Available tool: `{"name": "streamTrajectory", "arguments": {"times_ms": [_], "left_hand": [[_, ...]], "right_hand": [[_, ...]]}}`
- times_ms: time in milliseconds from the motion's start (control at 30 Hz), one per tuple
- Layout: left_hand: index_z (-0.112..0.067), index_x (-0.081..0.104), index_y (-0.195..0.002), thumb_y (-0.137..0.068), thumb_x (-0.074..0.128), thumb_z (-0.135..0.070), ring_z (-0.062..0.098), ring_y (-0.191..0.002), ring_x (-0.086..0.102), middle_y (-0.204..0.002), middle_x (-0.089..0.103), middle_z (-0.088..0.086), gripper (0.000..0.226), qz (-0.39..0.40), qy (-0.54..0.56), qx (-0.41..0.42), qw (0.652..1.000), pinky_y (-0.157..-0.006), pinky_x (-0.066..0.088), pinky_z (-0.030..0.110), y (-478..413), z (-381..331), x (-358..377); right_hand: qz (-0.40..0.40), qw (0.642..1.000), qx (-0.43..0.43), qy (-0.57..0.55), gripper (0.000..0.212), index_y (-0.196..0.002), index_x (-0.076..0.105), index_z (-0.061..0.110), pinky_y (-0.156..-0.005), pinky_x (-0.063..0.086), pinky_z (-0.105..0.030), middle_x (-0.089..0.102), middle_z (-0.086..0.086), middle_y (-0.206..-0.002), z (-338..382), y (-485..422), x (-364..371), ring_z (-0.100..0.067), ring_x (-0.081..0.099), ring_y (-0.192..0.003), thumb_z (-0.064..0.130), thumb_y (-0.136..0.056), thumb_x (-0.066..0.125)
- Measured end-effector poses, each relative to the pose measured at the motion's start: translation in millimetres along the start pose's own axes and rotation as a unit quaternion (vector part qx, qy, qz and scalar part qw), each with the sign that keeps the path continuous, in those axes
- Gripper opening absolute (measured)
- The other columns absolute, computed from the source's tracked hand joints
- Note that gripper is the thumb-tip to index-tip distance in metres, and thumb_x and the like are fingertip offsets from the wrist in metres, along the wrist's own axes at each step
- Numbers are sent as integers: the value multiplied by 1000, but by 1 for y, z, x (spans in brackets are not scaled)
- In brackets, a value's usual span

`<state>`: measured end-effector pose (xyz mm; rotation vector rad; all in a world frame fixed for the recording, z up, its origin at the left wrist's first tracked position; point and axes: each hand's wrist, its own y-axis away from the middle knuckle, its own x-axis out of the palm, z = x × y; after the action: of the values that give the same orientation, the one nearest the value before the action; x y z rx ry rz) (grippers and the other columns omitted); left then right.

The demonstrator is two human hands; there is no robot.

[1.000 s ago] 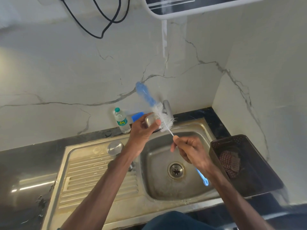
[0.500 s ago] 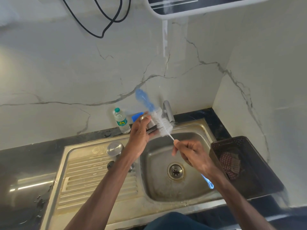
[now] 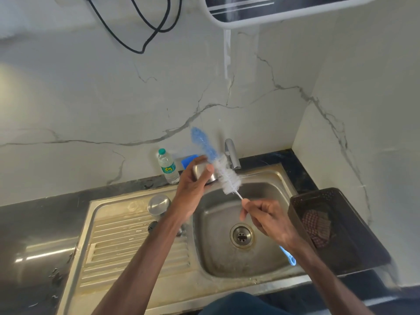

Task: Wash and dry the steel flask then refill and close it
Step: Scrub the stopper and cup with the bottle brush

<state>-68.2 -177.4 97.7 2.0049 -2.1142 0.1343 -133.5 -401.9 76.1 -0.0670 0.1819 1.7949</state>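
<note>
My left hand [image 3: 193, 189] grips a small cup-shaped steel part [image 3: 203, 172] above the back rim of the sink [image 3: 218, 264]. A bottle brush [image 3: 223, 171] with white and blue bristles lies against that steel part, tip up and to the left. My right hand [image 3: 268, 220] pinches the brush's thin wire stem over the basin; the blue handle end [image 3: 289, 258] sticks out below my wrist. A domed steel piece [image 3: 159, 204] stands on the drainboard by my left forearm. I cannot tell which piece is the flask body.
The tap [image 3: 232, 154] stands behind the brush. A plastic water bottle [image 3: 168, 167] and a blue object [image 3: 189, 160] sit at the back wall. A dark basket [image 3: 363, 246] holding a checked cloth [image 3: 317, 228] is right of the sink. A wall appliance [image 3: 272, 12] hangs overhead.
My right hand has drawn the brush slightly down and towards me along the steel part. My left hand has kept its hold and shifted only a little.
</note>
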Motion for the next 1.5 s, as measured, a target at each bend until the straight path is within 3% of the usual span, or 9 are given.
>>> {"name": "streamTrajectory", "arguments": {"times_ms": [333, 433, 533, 600, 700, 900, 1233, 1400, 1500], "left_hand": [[-7, 68, -123, -68, 85, -69, 30, -119, 71, -125, 74, 16, 85, 3, 9, -24, 1000, -89, 61, 35, 2, 3, 3], [-2, 65, -129, -85, 76, -50, 31, -123, 69, -127, 73, 15, 66, -24, 50, -8, 998, -96, 61, 39, -1, -5, -6], [-12, 78, -100, -100, 56, -22, 19, -108, 74, -102, 79, 4, 24, -21, 97, 3, 995, -104, 55, 41, -2, -12, -18], [-21, 81, -81, -109, 44, -14, 12, -99, 75, -89, 78, -3, 47, 2, 119, -4, 993, -103, 56, 39, 0, -9, -20], [-13, 75, -114, -108, 52, -23, 22, -118, 70, -118, 75, 10, 26, 33, 96, -19, 995, -102, 58, 41, 4, -1, -8], [0, 47, -147, -80, 84, -53, 42, -130, 61, -143, 59, 24, 93, 44, 107, -17, 993, -97, 58, 53, 0, -1, -9], [-28, 73, -112, -83, 85, -37, 22, -110, 71, -110, 76, 0, 33, 44, -25, 27, 998, -91, 59, 36, 6, -7, 0], [-10, 52, -147, -73, 94, -37, 28, -125, 66, -134, 69, 13, 90, 26, 86, 14, 996, -108, 53, 42, -2, -15, -14], [-10, 59, -138, -63, 99, -44, 27, -113, 70, -120, 73, 9, 91, 22, 130, -3, 991, -105, 53, 50, -2, -13, -17]], "right_hand": [[-9, 999, -33, 9, 44, -74, 75, 6, -43, 26, -22, 33, -4, -47, 15, -8, 5, -11, 26, -39, 28, -107, 56], [-6, 1000, -25, 10, 45, -73, 75, 10, -44, 27, -22, 34, -1, -46, 4, -5, 3, -11, 27, -39, 34, -106, 56], [-6, 1000, -10, 21, 46, -72, 75, 13, -46, 28, -23, 36, 5, -45, -12, 8, -1, -10, 29, -39, 42, -102, 57], [-8, 1000, -7, 20, 47, -73, 75, 11, -46, 27, -23, 35, 5, -45, -11, 10, 0, -9, 29, -40, 42, -102, 56], [-9, 999, -25, 22, 45, -73, 74, 10, -45, 25, -25, 32, 0, -48, 6, 0, 7, -13, 26, -42, 35, -106, 56], [-15, 999, -42, 25, 46, -70, 74, 13, -45, 25, -24, 33, -2, -47, 5, -7, 9, -13, 27, -42, 36, -105, 57], [-14, 998, -57, 25, 45, -72, 75, 12, -45, 26, -24, 33, -3, -47, 14, -11, 9, -14, 27, -42, 33, -107, 56], [-1, 999, -36, 5, 47, -72, 74, 12, -45, 27, -22, 33, 3, -45, -9, 2, 2, -11, 28, -40, 39, -106, 56], [-5, 1000, -29, 1, 48, -72, 74, 9, -44, 28, -19, 33, 3, -44, -10, 3, 3, -8, 28, -39, 37, -106, 57]]}}
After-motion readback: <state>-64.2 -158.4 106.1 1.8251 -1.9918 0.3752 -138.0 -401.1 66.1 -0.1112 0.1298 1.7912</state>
